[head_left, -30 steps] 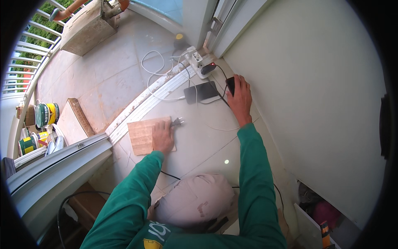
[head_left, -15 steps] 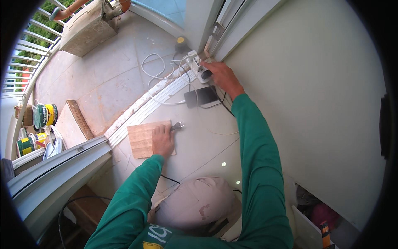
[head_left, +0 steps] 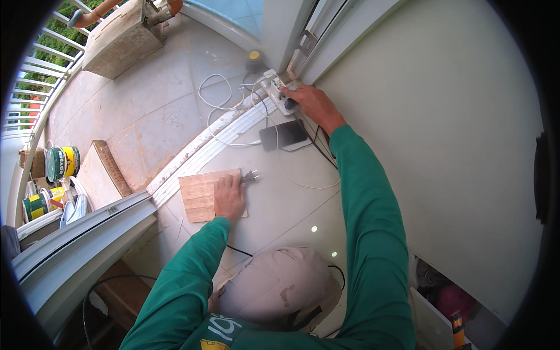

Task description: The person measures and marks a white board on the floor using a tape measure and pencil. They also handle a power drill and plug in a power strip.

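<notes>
basically, nearest the cam is a pale beige trouser knee (head_left: 277, 277) btwn two long green sleeves (head_left: 373, 221). just past it, l hand (head_left: 229, 197) lies on a square light-brown wooden board (head_left: 195, 195) flat on the floor tiles, fingers close together & bent, tips right at a dark two-pin plug (head_left: 249, 176) nr the board's r edge, pins pointing away to the r; can't tell if they're clamped on it. thin black cord (head_left: 239, 251) runs btwn l wrist & knee. further out, a flat black rectangular phone-like device (head_left: 284, 134) lies on the tiles w/ a white lead at its l end. above it, r hand (head_left: 313, 105) is at a white multi-socket power strip (head_left: 270, 86), index finger stretched onto it, rest of the fingers over a small black adapter (head_left: 290, 104) on the strip; grip partly hidden, can't tell if it's tight. strip's nr the white ridged door track (head_left: 204, 157), w/ a looped white cable (head_left: 199, 88) beside. beyond: green-&-yellow paint tubs (head_left: 61, 163) far l, then a grimy grey boxy block (head_left: 119, 49) by the white railing (head_left: 46, 67).
</notes>
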The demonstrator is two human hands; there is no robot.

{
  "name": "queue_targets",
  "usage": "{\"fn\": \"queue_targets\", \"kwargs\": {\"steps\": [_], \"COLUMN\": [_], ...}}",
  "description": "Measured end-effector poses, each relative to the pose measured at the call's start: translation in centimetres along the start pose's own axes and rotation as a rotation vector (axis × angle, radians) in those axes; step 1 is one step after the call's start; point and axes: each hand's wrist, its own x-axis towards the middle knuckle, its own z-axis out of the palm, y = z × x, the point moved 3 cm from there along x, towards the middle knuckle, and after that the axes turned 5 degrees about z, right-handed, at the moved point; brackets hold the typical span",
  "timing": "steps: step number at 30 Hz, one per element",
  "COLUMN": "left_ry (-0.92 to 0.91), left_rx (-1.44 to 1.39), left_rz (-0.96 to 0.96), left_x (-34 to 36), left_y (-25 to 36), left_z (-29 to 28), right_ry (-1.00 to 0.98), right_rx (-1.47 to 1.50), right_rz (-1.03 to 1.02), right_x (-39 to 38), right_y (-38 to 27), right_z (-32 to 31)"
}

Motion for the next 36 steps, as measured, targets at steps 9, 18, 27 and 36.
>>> {"fn": "queue_targets", "kwargs": {"steps": [9, 18, 27, 36], "left_ry": [0.011, 0.018, 0.035, 0.106], "left_rx": [0.003, 0.004, 0.036, 0.009], "left_rz": [0.013, 0.020, 0.026, 0.078], "left_x": [0.1, 0.0, -0.2, -0.2], "left_y": [0.0, 0.2, 0.8, 1.7], "left_z": [-0.1, -0.3, -0.5, 0.4], "right_ry": [-0.073, 0.119, 0.572, 0.396], "right_rx": [-0.093, 0.200, 1.477, 1.077], "right_rz": [-0.014, 0.188, 0.991, 1.110], "right_x": [0.9, -3.1, -17.7, -27.9], "right_y": [0.1, -0.8, -2.2, -2.8], "right_z": [-0.3, -4.5, -1.0, 10.5]}}
